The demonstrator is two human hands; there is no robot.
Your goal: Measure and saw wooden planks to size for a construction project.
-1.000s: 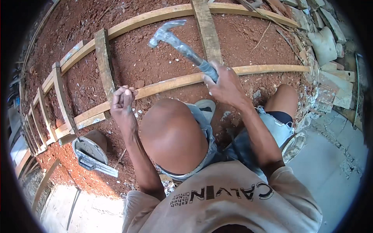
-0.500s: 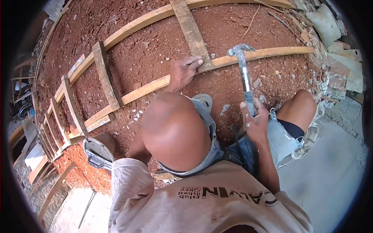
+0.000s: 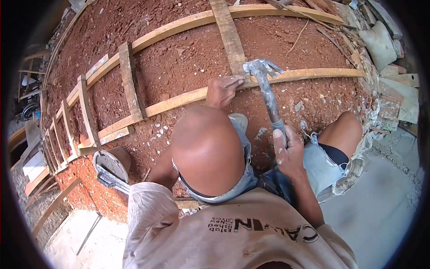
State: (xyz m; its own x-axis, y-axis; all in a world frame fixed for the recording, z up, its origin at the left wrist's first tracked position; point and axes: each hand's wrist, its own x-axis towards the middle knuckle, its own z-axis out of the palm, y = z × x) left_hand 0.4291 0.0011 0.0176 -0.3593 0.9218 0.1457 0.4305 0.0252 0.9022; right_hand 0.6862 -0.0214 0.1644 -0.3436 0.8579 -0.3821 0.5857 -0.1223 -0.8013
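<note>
Blue-wrapped at its grip, the hammer fills my clenched right hand, head over the near rail. My left hand bunches at that rail; whether it pinches anything, I can't tell. Crosspieces already span to the far rail; the nearest seems not yet fastened.

Left hand: forearm partly hidden behind bent left knee; anything at fingertips too small to tell. Claw hammer: grip end covered by right hand. T-shirt: cut off by lower edge.
</note>
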